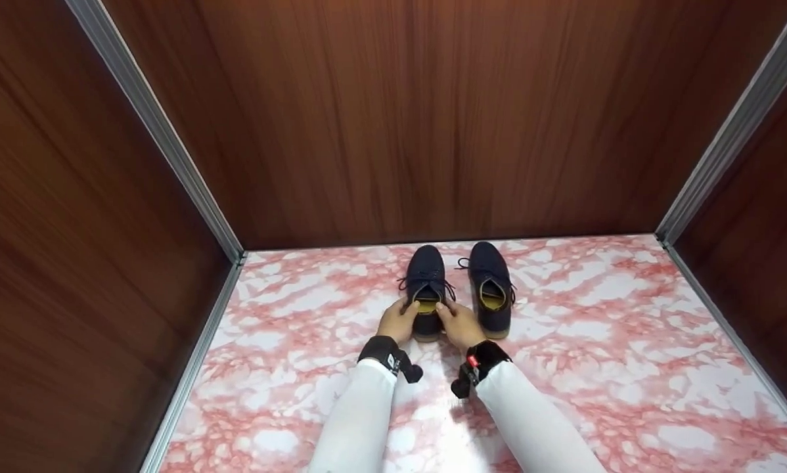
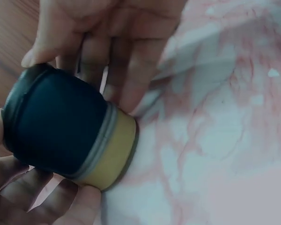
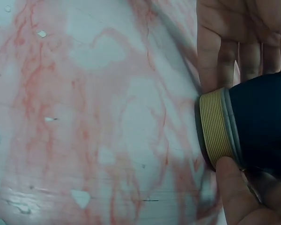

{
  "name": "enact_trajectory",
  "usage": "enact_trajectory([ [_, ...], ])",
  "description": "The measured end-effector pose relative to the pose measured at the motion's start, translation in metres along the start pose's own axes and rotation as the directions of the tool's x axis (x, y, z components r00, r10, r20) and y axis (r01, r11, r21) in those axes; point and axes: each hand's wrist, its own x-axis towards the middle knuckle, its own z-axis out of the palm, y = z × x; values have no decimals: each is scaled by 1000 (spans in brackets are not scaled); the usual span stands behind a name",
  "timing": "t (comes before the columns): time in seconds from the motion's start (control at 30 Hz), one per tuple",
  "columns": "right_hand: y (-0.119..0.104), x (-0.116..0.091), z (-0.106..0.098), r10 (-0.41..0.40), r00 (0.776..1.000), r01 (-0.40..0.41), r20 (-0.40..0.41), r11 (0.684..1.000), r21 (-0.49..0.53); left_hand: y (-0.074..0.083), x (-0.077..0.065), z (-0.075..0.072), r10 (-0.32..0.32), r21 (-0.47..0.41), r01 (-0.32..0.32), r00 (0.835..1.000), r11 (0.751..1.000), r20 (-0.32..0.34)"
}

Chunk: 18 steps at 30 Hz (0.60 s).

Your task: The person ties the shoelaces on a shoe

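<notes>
A dark navy lace-up shoe (image 1: pixel 426 264) with a yellow insole stands on the marbled floor, toe pointing away. My left hand (image 1: pixel 397 322) grips the left side of its heel collar, thumb at the rim and fingers along the outside. On the other side, my right hand (image 1: pixel 460 326) holds the same shoe in a similar way. The left wrist view shows the shoe's heel (image 2: pixel 61 122) between both hands, above a tan sole edge. In the right wrist view the ridged heel edge (image 3: pixel 216 126) shows. The matching shoe (image 1: pixel 490 264) stands just right of my right hand.
A brown wood-grain panel (image 1: pixel 393 131) rises behind the shoe toes. Side panels (image 1: pixel 71 263) with grey metal edging (image 1: pixel 170 138) bound the space. The floor (image 1: pixel 288 368) has a red and white marbled pattern.
</notes>
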Motion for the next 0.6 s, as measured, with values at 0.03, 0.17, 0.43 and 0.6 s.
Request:
enact_trajectory([
  [0.03,0,1,-1,5,1000,-5,3,1000,3,1,0,1,-4,9,4,1000,1000,-2],
  [0.17,1,2,-2,5,1000,-7,30,999,42,1,0,2,-36,-12,36,999,999,12],
  [0.43,-3,-6,-13,5,992,-16,125,996,83,-4,-11,-14,-169,-255,199,976,946,137],
  [0.6,-10,-18,-23,69,978,-123,198,952,279,-3,-18,-25,-141,-283,171,982,944,124],
])
